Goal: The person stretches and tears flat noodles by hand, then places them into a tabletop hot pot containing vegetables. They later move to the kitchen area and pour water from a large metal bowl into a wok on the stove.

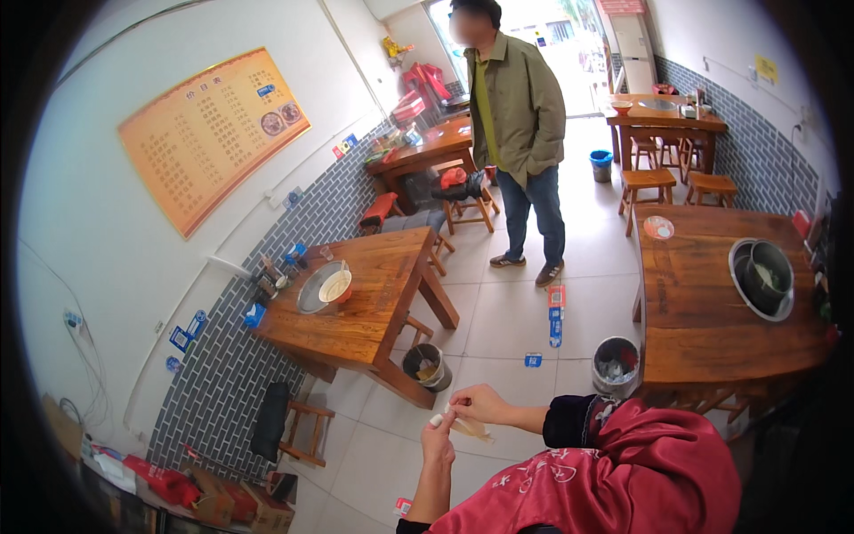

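My left hand (438,437) and my right hand (475,404) meet in front of my body, above the tiled floor. Between the fingertips of both is a small white piece (437,420), too small to name. A thin, pale, translucent strip or film (475,430) hangs below my right hand, beside the left fingers. Both hands are closed around these with fingers pinched. Red sleeves with dark cuffs cover my arms.
A wooden table (373,267) with a bowl (335,287) stands at the left; another (700,314) holds a metal pot (769,270) at the right. Trash bins (427,368) stand beside both. A person (517,120) stands in the aisle. A stool (308,427) is at lower left.
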A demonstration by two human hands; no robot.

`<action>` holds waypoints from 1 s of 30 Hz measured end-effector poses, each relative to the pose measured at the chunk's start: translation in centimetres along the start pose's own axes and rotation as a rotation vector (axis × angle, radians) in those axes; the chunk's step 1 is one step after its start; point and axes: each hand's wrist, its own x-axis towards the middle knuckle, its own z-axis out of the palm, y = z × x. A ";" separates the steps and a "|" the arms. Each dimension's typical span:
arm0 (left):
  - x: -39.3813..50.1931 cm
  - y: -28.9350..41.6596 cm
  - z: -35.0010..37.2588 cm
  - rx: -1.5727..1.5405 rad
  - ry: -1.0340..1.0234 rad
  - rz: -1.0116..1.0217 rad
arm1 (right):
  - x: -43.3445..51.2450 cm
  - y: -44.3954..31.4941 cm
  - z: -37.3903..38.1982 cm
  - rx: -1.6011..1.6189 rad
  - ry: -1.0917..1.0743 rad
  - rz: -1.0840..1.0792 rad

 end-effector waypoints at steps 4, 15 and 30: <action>0.3 -0.3 -0.2 0.029 -0.012 0.070 | 0.3 0.7 0.3 0.042 -0.041 0.036; 0.0 1.6 0.2 -0.117 -0.115 0.093 | 0.8 0.8 0.2 0.942 -0.237 0.418; -2.1 13.2 -2.4 -0.467 -0.248 0.280 | 0.2 5.5 -10.4 1.906 0.039 0.287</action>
